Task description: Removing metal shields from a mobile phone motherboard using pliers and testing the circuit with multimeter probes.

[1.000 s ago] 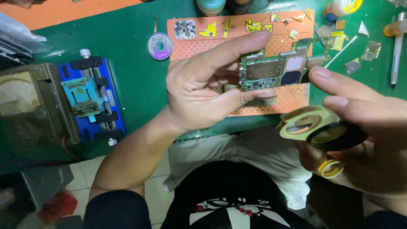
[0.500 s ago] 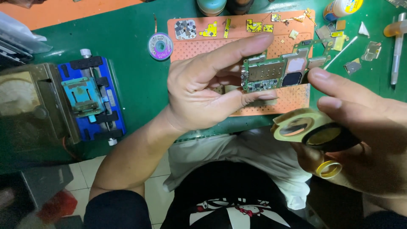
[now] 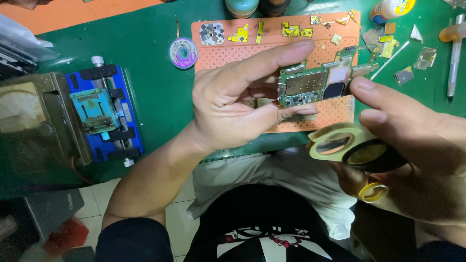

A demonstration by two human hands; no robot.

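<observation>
My left hand (image 3: 233,102) holds a green phone circuit board (image 3: 320,82) by its left end, pinched between forefinger and thumb above the orange mat (image 3: 228,53). My right hand (image 3: 417,145) grips a stack of tape rolls: a cream roll (image 3: 335,143), a black roll (image 3: 374,155) and a small yellow roll (image 3: 373,192). Its forefinger and thumb reach toward the board's right end, close to it.
A blue board-holding fixture (image 3: 104,114) and a brass-coloured block (image 3: 29,121) sit at the left on the green mat (image 3: 155,97). A small solder wick spool (image 3: 183,52), yellow tape pieces (image 3: 291,30), metal shields (image 3: 424,58), a pen-like tool (image 3: 454,53) and a bottle (image 3: 391,8) lie beyond.
The right hand with the tape rolls has shifted slightly up and left toward the board. The left hand and board have stayed in place.
</observation>
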